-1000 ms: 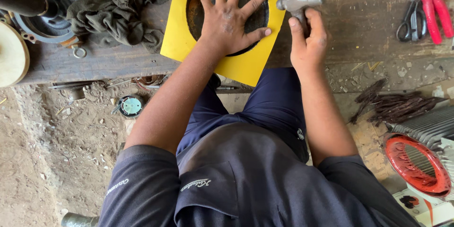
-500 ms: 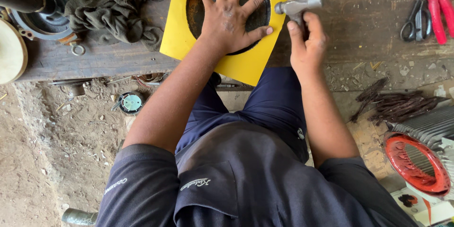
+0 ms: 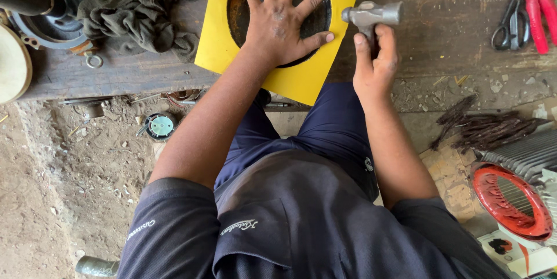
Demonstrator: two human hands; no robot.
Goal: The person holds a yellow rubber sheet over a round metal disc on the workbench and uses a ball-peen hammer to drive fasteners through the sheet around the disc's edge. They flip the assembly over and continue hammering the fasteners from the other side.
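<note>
A person's left hand (image 3: 282, 20) lies flat, fingers spread, on a dark rusty disc (image 3: 278, 15) resting on a yellow sheet (image 3: 223, 41) at the near edge of a worn wooden surface (image 3: 441, 29); the sheet's near corner overhangs that edge above the person's lap. The right hand (image 3: 377, 61) is closed around the handle of a small hammer (image 3: 371, 15), just beside the sheet's right edge, the grey head lying crosswise, its long axis parallel to the near edge; the handle is hidden inside the fist. Bare wood lies open to the right of the hammer, as far as scissors (image 3: 510, 18) and red-handled pliers (image 3: 539, 6), both cut off by the frame's top. Toward the surface's left end, a crumpled dark rag (image 3: 139, 15) sits beside a metal flywheel (image 3: 49, 15), partly cropped. The disc's far rim is out of frame.
</note>
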